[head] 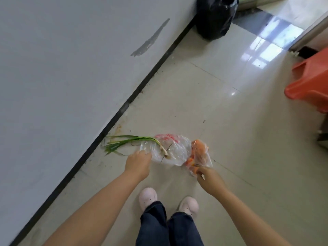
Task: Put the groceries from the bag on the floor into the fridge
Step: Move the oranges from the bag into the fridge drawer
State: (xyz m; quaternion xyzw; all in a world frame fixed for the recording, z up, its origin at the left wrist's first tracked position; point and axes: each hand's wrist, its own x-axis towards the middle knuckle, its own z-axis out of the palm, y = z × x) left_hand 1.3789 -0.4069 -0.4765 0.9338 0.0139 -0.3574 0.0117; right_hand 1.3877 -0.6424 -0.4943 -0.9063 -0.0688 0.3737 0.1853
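Head view: our left hand [139,161] pinches the clear crinkly plastic bag [170,151], right hand [206,176] grips the orange-filled bag [199,153], floppy green scallion [134,142] trailing leftward.

Hands: two, left [139,163] and right [209,180]
Clear bags: two, a large one [174,150] and a small one with orange contents [201,155]
Scallions: one [134,141]
Shoes: two [148,197]
Black bags: one [215,16]
Orange stools: one [310,82]
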